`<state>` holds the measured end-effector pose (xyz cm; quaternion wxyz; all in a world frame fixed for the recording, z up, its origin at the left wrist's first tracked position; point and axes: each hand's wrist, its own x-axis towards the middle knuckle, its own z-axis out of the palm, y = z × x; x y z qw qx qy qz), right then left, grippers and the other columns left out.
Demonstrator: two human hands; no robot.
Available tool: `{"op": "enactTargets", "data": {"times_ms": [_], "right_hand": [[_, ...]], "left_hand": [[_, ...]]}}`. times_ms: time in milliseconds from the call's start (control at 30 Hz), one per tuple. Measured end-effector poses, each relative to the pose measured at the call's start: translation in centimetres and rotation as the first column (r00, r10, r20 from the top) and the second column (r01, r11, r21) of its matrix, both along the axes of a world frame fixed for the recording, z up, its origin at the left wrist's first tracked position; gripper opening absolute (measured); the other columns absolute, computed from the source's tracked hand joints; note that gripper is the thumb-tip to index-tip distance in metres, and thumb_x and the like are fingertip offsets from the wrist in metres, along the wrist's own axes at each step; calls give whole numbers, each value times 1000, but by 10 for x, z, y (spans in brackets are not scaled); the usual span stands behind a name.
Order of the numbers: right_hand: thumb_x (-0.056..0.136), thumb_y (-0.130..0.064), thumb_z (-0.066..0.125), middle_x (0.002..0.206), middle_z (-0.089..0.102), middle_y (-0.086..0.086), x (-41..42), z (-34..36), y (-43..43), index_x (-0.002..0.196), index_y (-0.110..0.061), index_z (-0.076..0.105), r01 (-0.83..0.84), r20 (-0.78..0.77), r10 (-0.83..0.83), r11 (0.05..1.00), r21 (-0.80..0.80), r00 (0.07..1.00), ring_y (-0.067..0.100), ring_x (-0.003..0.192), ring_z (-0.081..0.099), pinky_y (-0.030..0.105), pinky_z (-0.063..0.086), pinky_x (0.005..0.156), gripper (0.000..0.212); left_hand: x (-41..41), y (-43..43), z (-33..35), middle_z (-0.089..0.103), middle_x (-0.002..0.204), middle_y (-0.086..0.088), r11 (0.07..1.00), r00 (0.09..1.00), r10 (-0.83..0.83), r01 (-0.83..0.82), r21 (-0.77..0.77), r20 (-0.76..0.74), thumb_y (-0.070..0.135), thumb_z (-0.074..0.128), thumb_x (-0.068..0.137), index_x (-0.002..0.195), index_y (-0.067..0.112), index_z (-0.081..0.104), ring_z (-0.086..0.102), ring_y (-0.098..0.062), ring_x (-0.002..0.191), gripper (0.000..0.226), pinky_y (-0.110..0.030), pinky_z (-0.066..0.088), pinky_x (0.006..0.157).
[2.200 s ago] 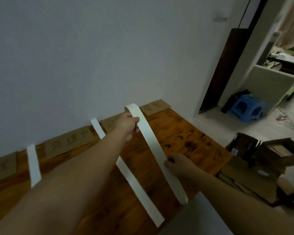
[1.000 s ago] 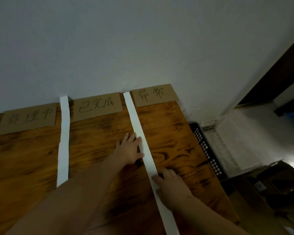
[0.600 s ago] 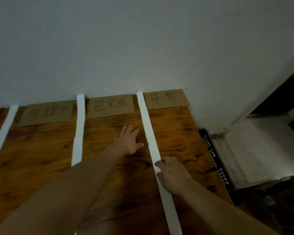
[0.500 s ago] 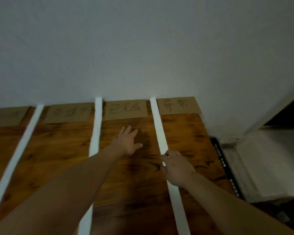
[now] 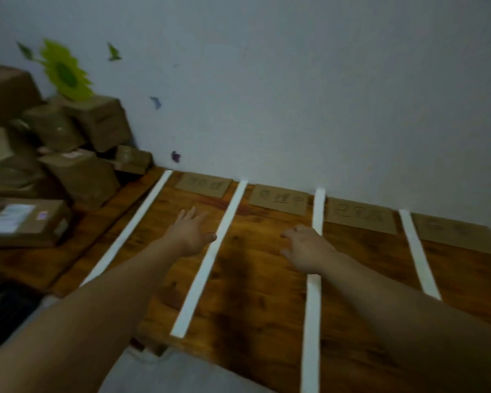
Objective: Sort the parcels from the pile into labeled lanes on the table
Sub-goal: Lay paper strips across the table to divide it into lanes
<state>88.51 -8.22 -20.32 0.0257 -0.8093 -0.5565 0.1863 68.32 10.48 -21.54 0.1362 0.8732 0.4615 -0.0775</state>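
pile of brown cardboard parcels [image 5: 54, 165] stacked at counter's left end, none sorted | four white paper-strip lane dividers [image 5: 207, 259] laid | my left hand [image 5: 190, 234], right hand [image 5: 309, 251] open, empty | next, likely: reach left, grip a parcel, read label

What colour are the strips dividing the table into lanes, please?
White, seen clearest in the head view: strips on the brown wooden table.
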Motion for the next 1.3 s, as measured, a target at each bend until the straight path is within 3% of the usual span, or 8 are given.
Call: {"op": "enactTargets", "data": {"times_ms": [133,267,400,667,800,967,1167,1300], "right_hand": [[97,-40,47,142,38,9,-91,0,69,144,-21,37,-47,-10,47,998,-34,999,28,130,37,39,38,105,52],[98,-39,48,145,34,9,-170,-10,125,147,-21,34,-122,-59,118,990,-74,991,31,132,36,40,37,106,54],[99,-40,48,150,29,12,-218,-20,177,149,-20,30,-200,-88,190,971,-128,978,32,136,32,39,32,108,57],[97,-42,47,155,27,7,-273,-80,290,150,-18,30,-260,-114,247,958,-124,962,26,141,26,35,25,113,60],[98,-33,47,153,32,7,-302,-117,321,147,-16,35,-296,-128,281,949,-110,951,26,139,28,36,26,113,53],[97,-27,46,160,15,8,-329,-147,338,152,-16,22,-379,-71,372,910,-167,925,28,146,14,42,16,117,61],[99,-31,44,162,-1,4,-362,-162,360,154,-18,7,-320,-48,320,904,-283,946,28,148,-4,48,6,118,68],[98,-30,46,162,-3,4,-380,-152,377,154,-18,8,-219,-65,209,920,-326,976,29,148,-4,50,10,117,68]], "left_hand": [[-112,49,0,-1,159,-4,999,992,-36,36,-6,-121,46,40,96,149,22,27,-6,-30,146,59,-42,6,119],[-200,83,-9,-2,160,-3,988,990,123,-129,-81,-74,52,48,92,151,25,11,-6,-29,146,75,-45,9,117],[-244,116,-28,-4,160,-5,989,987,110,-120,-87,-113,55,46,91,151,25,9,-7,-30,146,77,-50,13,117],[-268,191,-90,-3,160,-2,989,985,4,-29,-146,-175,49,50,90,151,29,8,-10,-26,146,76,-51,12,117],[-272,216,-128,-6,160,3,975,965,-167,131,-181,-204,52,45,91,151,27,3,-11,-21,146,77,-49,4,116],[-287,236,-151,-9,159,3,926,899,-366,325,-194,-240,53,41,93,151,24,-1,-15,-20,145,77,-51,-1,117],[-314,268,-154,-10,159,0,881,840,-471,437,-181,-268,53,40,93,151,23,-2,-19,-21,144,77,-50,-7,115],[-324,283,-145,-12,159,0,861,837,-505,470,-195,-210,55,39,93,151,25,-4,-19,-21,144,78,-50,-6,115]]}}
